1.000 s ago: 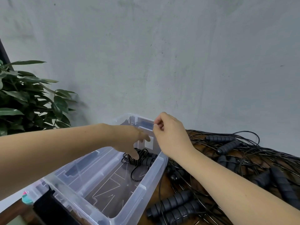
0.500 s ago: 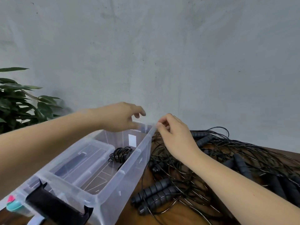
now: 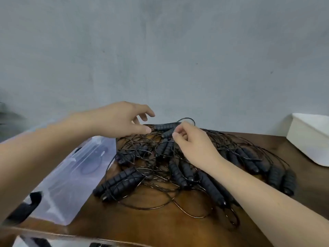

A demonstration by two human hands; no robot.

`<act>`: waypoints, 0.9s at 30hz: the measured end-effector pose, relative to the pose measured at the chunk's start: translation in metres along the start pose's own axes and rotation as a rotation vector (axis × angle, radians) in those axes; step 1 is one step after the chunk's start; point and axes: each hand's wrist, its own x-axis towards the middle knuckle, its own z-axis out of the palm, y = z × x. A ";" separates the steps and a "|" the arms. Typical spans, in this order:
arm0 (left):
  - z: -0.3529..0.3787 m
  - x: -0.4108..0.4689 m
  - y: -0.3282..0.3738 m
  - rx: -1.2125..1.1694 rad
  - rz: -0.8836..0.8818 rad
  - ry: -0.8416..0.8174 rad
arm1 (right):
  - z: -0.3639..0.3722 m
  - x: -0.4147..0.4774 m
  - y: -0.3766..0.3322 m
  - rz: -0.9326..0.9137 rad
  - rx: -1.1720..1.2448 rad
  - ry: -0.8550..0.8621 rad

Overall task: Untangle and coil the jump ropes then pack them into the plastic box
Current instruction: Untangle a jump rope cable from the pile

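Note:
A tangled heap of black jump ropes (image 3: pixel 178 168) with ribbed black handles covers the middle of the brown wooden table (image 3: pixel 160 225). The clear plastic box (image 3: pixel 74 182) stands at the table's left edge, blurred, with a coiled rope faintly visible inside. My left hand (image 3: pixel 122 120) hovers over the far left of the heap, fingers spread, holding nothing. My right hand (image 3: pixel 192 143) is above the far middle of the heap, fingers curled near a handle (image 3: pixel 165 127); whether it pinches a cord I cannot tell.
A white tray-like container (image 3: pixel 313 138) sits at the table's far right. A grey wall rises right behind the table. A black clip (image 3: pixel 28 205) marks the box's near end. The table's front edge runs along the bottom left.
The view has swung right, away from the box and the plant. Both hands left the box's far rim and moved over the rope heap.

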 end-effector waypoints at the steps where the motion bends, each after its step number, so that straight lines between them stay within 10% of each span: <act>1: 0.011 0.004 0.008 -0.005 0.001 -0.025 | -0.008 -0.009 0.009 0.013 -0.032 -0.003; 13: 0.168 0.018 0.035 -0.225 -0.041 0.037 | -0.047 -0.096 0.122 0.225 -0.371 0.038; 27: 0.200 -0.066 -0.038 -0.229 -0.279 0.443 | 0.075 -0.142 0.063 -0.209 -0.357 0.249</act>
